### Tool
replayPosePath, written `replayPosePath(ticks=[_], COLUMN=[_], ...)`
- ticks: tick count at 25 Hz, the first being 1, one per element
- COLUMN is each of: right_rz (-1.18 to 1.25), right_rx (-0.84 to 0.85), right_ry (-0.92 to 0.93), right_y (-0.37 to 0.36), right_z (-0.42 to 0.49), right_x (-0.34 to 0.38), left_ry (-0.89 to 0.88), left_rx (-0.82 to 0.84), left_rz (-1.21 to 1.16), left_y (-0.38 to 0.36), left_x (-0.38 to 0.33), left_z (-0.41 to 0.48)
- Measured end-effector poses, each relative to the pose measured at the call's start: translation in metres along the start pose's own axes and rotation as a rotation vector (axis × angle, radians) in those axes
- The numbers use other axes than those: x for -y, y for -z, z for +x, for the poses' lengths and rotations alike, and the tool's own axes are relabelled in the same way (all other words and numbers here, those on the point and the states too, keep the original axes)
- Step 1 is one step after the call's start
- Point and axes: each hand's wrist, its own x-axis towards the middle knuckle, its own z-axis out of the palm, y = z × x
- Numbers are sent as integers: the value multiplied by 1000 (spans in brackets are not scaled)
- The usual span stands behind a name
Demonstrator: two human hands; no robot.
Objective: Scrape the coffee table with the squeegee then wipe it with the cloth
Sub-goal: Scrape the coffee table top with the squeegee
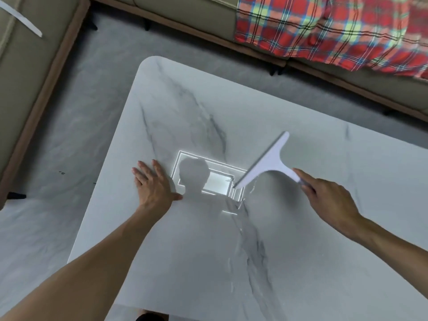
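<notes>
A white marble-patterned coffee table fills the middle of the view. My right hand grips the handle of a white squeegee; its blade runs diagonally and its lower end touches the tabletop near the centre. A thin streak of water trails on the marble below the blade. My left hand lies flat on the table to the left, fingers spread, holding nothing. No cloth is in view.
A beige sofa wraps around the left and far sides. A red plaid blanket hangs over it at the top right. Grey marble-look floor lies between table and sofa. A bright ceiling light reflection glares mid-table.
</notes>
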Motion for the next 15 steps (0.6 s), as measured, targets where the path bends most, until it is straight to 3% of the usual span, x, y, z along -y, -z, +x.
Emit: replayPosePath(ticks=[2,5,9,15], right_rz=[39,191,296,272], right_rx=[-79,-257,-182,-196], right_ry=[-21,-87,-238,-189], right_y=[14,38,46,-14], right_z=[-5,55,136,44], right_x=[-10,1,8,-16], left_ry=[-20,-240,-400,-338], left_rx=[1,-46,-12,94], left_rz=[-37,-16,27,86], left_y=[1,-10,-35,-43], left_x=[-7,-35,-90,-118], left_z=[-3,-13,-32,-29])
